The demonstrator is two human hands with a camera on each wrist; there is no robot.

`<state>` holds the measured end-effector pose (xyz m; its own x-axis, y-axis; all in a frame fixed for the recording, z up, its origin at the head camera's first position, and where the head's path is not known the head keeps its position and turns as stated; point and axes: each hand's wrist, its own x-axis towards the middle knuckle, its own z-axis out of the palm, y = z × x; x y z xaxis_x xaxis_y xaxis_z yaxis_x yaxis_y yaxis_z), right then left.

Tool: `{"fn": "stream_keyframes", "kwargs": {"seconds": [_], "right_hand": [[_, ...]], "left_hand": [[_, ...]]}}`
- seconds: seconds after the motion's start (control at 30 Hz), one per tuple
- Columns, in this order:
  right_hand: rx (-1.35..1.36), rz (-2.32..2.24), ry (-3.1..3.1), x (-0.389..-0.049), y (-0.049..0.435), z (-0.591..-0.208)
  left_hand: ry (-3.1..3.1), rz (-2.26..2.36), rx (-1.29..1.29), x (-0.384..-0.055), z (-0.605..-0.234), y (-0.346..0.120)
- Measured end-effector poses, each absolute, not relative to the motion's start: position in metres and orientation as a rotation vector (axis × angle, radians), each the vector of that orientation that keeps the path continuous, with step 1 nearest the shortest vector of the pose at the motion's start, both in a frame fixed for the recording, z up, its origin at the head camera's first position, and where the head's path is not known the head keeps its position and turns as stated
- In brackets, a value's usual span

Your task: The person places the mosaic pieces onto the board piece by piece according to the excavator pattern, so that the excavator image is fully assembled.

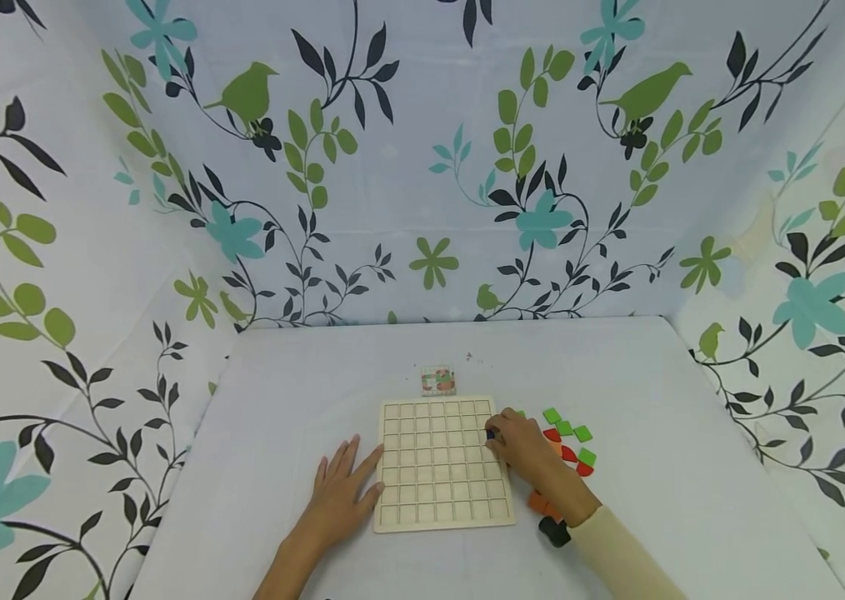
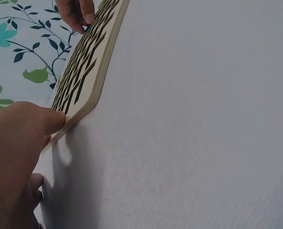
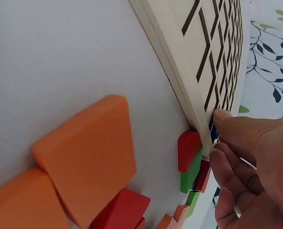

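Observation:
A wooden grid board (image 1: 444,468) with rows of square cells lies flat on the white table. My left hand (image 1: 337,504) rests at its left side with fingers spread; in the left wrist view the thumb touches the board's edge. At the board's upper right, my right hand (image 1: 531,454) pinches a small dark blue piece (image 1: 491,434) between thumb and fingers. In the right wrist view the blue piece (image 3: 214,132) is mostly hidden by the thumb, at a cell near the board's rim. Its exact seating cannot be told.
Right of the board lie several green pieces (image 1: 552,415), red pieces (image 1: 585,470) and orange pieces (image 3: 91,157). Dark pieces (image 1: 554,532) sit nearer the front. A small picture card (image 1: 438,381) lies behind the board. Patterned cloth (image 1: 392,167) surrounds the table.

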<state>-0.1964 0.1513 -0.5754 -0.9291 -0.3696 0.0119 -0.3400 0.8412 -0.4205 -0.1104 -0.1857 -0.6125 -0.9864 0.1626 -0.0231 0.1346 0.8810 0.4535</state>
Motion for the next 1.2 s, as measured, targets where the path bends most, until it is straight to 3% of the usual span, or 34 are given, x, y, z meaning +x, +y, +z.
{"fn": "stream_keyframes", "kwargs": {"seconds": [1.2], "right_hand": [[-0.566, -0.667, 3.000, -0.195, 0.157, -0.584]], "left_hand": [[3.020, 0.711, 0.260, -0.108, -0.612, -0.185]]}}
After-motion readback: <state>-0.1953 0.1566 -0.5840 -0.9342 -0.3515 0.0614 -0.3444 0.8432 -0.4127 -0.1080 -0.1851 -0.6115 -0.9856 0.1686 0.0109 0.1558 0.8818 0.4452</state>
